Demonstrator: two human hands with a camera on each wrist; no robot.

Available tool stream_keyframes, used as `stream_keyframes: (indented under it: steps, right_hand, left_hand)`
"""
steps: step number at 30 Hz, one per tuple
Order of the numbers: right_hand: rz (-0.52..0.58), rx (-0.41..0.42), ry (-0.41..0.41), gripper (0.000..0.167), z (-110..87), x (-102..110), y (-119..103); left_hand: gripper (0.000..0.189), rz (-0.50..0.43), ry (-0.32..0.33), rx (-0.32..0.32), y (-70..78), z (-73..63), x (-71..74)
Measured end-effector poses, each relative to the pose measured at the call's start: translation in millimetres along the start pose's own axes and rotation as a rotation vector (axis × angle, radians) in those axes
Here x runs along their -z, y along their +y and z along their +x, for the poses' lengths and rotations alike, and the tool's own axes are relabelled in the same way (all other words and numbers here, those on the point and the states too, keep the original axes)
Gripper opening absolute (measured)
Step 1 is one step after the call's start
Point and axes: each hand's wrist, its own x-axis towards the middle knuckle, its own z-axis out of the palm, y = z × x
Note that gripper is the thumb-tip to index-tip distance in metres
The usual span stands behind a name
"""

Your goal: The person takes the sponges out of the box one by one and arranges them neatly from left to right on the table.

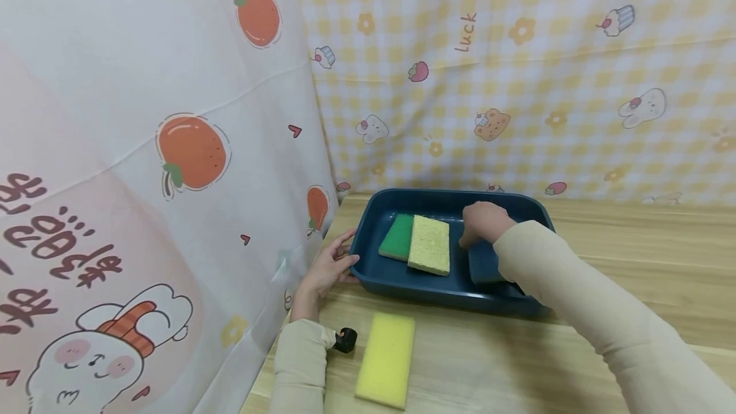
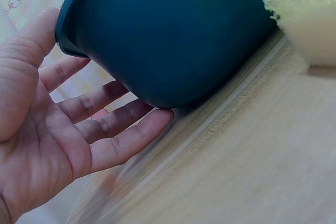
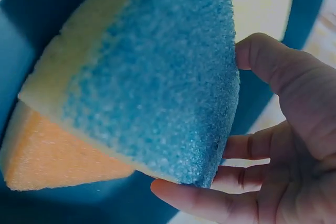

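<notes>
A dark blue rectangular tub (image 1: 414, 292) stands on the wooden table. Inside it, my right hand (image 1: 489, 222) pinches a blue-topped sponge (image 3: 163, 77) with a pale yellow side, thumb on one edge and fingers on another. Beneath that sponge, an orange sponge (image 3: 63, 156) shows in the right wrist view. My left hand (image 1: 329, 267) touches the tub's left end; its fingers (image 2: 118, 140) are spread and nearly straight against the outer wall, the thumb by the rim. A green sponge (image 1: 397, 238) lies in the tub, partly covered by a pale yellow sponge (image 1: 429, 245).
A bright yellow sponge (image 1: 386, 360) lies on the table (image 1: 460, 363) in front of the tub. A black wrist device (image 1: 345, 340) sits by the left sleeve. Printed cloth (image 1: 259, 94) hangs at the left, and checked cloth (image 1: 517, 82) hangs behind.
</notes>
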Motion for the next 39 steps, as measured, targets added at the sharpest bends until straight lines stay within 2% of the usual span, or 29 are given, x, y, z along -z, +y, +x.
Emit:
stream_keyframes:
  steps: [8,11,17,29,33,39]
  right_hand:
    - [0.056,-0.056,0.007,0.031,-13.9,21,-2]
    - [0.076,-0.059,0.039,0.035,-21.7,23,-7]
    - [0.131,-0.043,0.082,0.039,-43.1,22,-23]
    - [0.117,0.063,0.073,0.038,-76.7,15,-46]
    - [0.119,0.070,0.061,0.037,-84.2,13,-53]
    - [0.081,0.061,0.055,0.036,-96.0,7,-65]
  left_hand:
    - [0.058,0.005,0.005,-0.011,-1.6,-0.4,-1.3]
    - [0.058,-0.003,0.010,-0.009,-1.2,-0.6,-2.5]
    - [0.058,-0.013,0.012,-0.010,-1.8,-0.7,-3.4]
    - [0.057,-0.022,0.014,-0.014,-1.2,-2.0,-2.6]
    - [0.057,-0.031,0.016,-0.016,-0.8,-2.5,-3.0]
    - [0.059,-0.039,-0.020,-0.025,-0.4,-2.2,-3.0]
